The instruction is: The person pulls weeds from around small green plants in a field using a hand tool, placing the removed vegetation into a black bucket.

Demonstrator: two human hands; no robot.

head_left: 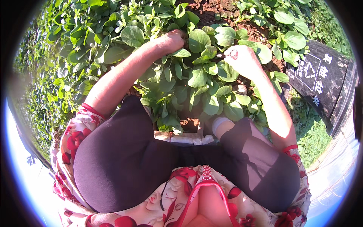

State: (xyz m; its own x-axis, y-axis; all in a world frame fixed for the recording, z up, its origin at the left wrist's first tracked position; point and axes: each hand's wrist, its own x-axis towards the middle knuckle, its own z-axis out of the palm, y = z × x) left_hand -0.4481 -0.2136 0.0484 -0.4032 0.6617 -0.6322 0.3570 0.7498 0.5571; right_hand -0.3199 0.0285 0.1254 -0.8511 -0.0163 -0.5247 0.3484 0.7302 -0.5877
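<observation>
Bushy green plants with rounded leaves grow low in front of me, and both my hands reach into them. My left hand is closed among the stems left of the middle; leaves hide its fingertips and whatever they grip. To its right, my right hand is bent at the wrist with its fingers curled together against the leaves. A small dark reddish patch, perhaps a ring, shows on its fingers. What its fingertips pinch, if anything, is too small to make out. Broad leaves stand between the two hands.
A black plastic bin with white markings lies tilted at the right. Reddish-brown soil shows at the far side. Dense smaller-leaved greenery spreads at the left. Below the plants, between my knees, is a pale padded edge.
</observation>
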